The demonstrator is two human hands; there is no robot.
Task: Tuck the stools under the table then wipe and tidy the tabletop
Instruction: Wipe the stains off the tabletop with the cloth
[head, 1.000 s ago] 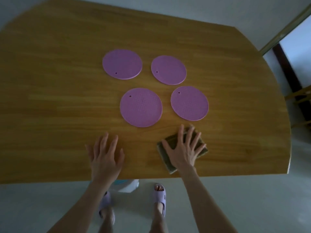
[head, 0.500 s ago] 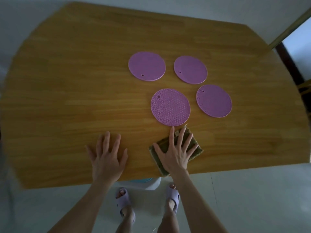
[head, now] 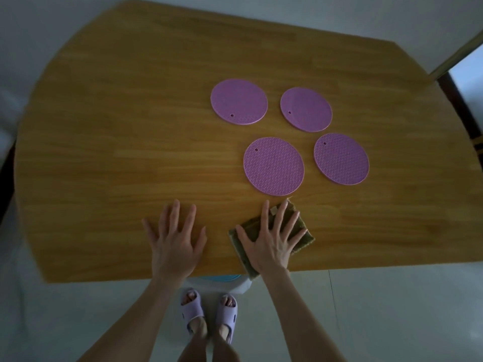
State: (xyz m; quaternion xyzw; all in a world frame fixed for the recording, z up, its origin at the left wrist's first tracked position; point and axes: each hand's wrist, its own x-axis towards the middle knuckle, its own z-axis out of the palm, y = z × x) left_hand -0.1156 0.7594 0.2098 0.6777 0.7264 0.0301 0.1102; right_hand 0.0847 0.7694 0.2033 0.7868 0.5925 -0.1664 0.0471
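A wooden table point(head: 130, 126) fills the view. Several round purple mats lie on its right half; the nearest mat point(head: 273, 166) has a scalloped texture. My right hand point(head: 269, 241) lies flat with spread fingers on an olive-green cloth point(head: 304, 236) at the table's near edge, just below that mat. The cloth's near corner hangs over the edge. My left hand point(head: 175, 241) presses flat on the bare wood to the left of the cloth. A pale stool point(head: 235, 282) with a blue top shows just under the near edge.
The other mats lie at the far left point(head: 239, 101), far right point(head: 306, 109) and near right point(head: 341, 158) of the group. My feet in lilac slippers point(head: 209, 313) stand on the pale floor. A dark door frame point(head: 460, 97) rises at the right.
The view has shifted left, so the mats now sit further right in frame. My right hand has slid the cloth left along the near edge. My left hand stays flat on the wood.
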